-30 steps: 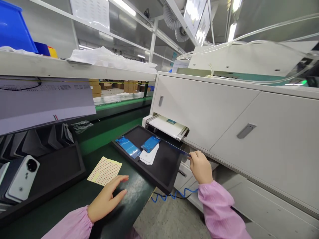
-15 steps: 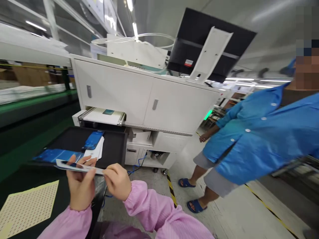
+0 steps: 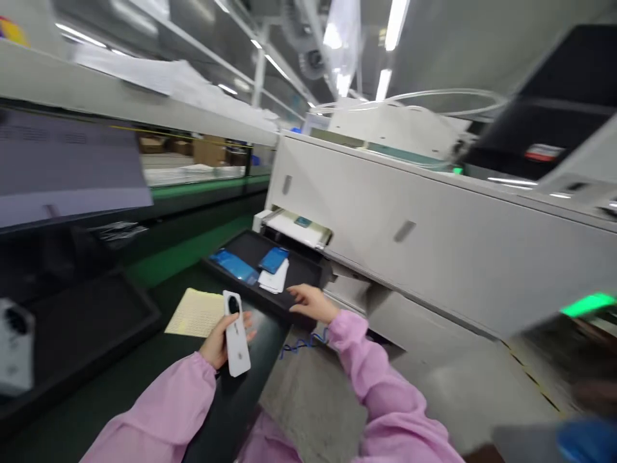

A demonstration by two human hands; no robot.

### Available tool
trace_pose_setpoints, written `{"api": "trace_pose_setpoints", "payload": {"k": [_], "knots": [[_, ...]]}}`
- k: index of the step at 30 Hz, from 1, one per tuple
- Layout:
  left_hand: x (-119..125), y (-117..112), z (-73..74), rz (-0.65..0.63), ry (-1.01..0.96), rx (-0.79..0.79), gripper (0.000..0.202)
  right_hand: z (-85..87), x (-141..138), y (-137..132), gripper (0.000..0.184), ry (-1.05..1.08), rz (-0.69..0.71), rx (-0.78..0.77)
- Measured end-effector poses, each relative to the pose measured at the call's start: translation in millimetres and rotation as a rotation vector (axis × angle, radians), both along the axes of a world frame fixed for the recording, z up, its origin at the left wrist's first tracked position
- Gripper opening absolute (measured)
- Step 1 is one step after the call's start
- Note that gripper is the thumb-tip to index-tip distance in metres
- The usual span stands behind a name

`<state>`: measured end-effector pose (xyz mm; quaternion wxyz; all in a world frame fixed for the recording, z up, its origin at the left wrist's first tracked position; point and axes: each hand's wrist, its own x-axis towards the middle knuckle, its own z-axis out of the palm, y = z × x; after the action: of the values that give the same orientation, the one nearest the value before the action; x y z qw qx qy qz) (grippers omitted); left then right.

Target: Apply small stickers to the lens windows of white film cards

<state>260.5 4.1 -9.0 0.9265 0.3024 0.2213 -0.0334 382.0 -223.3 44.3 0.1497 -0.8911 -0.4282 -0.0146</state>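
Note:
My left hand [image 3: 222, 335] grips a white phone-shaped panel [image 3: 237, 344] with a dark oval camera area at its top. The panel stands tilted above the dark bench, thumb on one side and fingers behind. My right hand [image 3: 311, 303] is apart from it, fingers slightly spread with nothing visible in them, near the front right of a black tray [image 3: 303, 278]. On that tray lie white cards or panels [image 3: 274, 279], a blue film-covered piece [image 3: 274, 259] partly over them, and a longer blue film-wrapped piece [image 3: 234, 265].
A yellow dotted sheet [image 3: 193, 313] lies left of my left hand. Another black tray [image 3: 91, 321] holds a second white panel [image 3: 14, 350] at far left. Behind stands a white machine cabinet [image 3: 351, 193] with a small conveyor [image 3: 296, 226]. Blue coiled tubing [image 3: 303, 345] hangs below.
My right hand has let go of the panel and moved away to the right. My left hand has turned the panel upright. The view has swung left, leaving the co-worker mostly out of frame.

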Motion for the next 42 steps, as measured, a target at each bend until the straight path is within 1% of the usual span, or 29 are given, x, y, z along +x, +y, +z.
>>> {"api": "trace_pose_setpoints", "payload": {"k": [2, 4, 6, 9, 12, 15, 18, 21, 23, 25, 27, 29, 32, 34, 36, 37, 40, 42], "knots": [[-9.8, 10.2, -2.8, 0.011, -0.001, -0.028, 0.018, -2.5, 43.8, 1.3, 0.036, -0.070, -0.075, -0.029], [-16.0, 17.2, -4.0, 0.024, -0.002, -0.048, 0.024, -6.1, 82.8, 10.3, 0.033, -0.142, -0.128, -0.073], [-18.8, 21.6, -5.2, 0.037, -0.006, -0.065, 0.028, -10.1, 114.4, 24.5, 0.034, -0.194, -0.150, -0.136], [-18.7, 25.2, -9.0, 0.035, -0.019, -0.088, 0.028, -16.7, 150.9, 50.4, 0.035, -0.232, -0.124, -0.237], [-17.7, 27.1, -14.5, 0.016, -0.033, -0.103, 0.025, -22.0, 177.1, 74.3, 0.035, -0.223, -0.050, -0.313], [-17.3, 28.8, -19.5, 0.012, -0.058, -0.110, 0.025, -24.0, 194.2, 87.2, 0.033, -0.160, 0.021, -0.356], [-17.0, 30.1, -23.3, 0.029, -0.095, -0.118, 0.029, -20.1, 204.4, 85.7, 0.030, -0.042, 0.043, -0.342], [-17.0, 30.0, -25.7, 0.049, -0.141, -0.131, 0.043, -7.5, 206.8, 74.3, 0.028, 0.108, 0.003, -0.262], [-17.5, 29.6, -26.5, 0.049, -0.167, -0.138, 0.053, 4.8, 199.6, 65.2, 0.027, 0.226, -0.043, -0.170], [-18.4, 29.8, -26.8, 0.046, -0.182, -0.140, 0.058, 17.0, 181.4, 56.7, 0.027, 0.375, -0.065, -0.059], [-19.7, 30.5, -26.6, 0.051, -0.186, -0.140, 0.059, 25.5, 151.1, 49.9, 0.029, 0.552, -0.042, 0.054], [-21.3, 31.2, -26.0, 0.063, -0.183, -0.141, 0.056, 27.5, 111.3, 45.7, 0.034, 0.731, 0.014, 0.160], [-24.7, 30.1, -24.8, 0.090, -0.181, -0.146, 0.050, 17.4, 45.3, 47.4, 0.040, 0.956, 0.075, 0.268], [-27.7, 27.7, -23.8, 0.127, -0.199, -0.141, 0.048, 4.2, 3.3, 55.5, 0.036, 1.065, 0.083, 0.295], [-31.1, 24.1, -22.8, 0.184, -0.229, -0.125, 0.045, -10.7, -34.5, 68.9, 0.031, 1.128, 0.067, 0.304], [-33.2, 22.0, -22.2, 0.216, -0.246, -0.113, 0.043, -17.8, -51.2, 77.0, 0.032, 1.144, 0.062, 0.306], [-41.7, 15.5, -19.8, 0.295, -0.289, -0.063, 0.036, -33.6, -88.7, 101.5, 0.041, 1.160, 0.081, 0.318], [-49.3, 12.6, -17.2, 0.320, -0.306, -0.035, 0.033, -38.0, -100.4, 113.5, 0.046, 1.176, 0.107, 0.346]]}}
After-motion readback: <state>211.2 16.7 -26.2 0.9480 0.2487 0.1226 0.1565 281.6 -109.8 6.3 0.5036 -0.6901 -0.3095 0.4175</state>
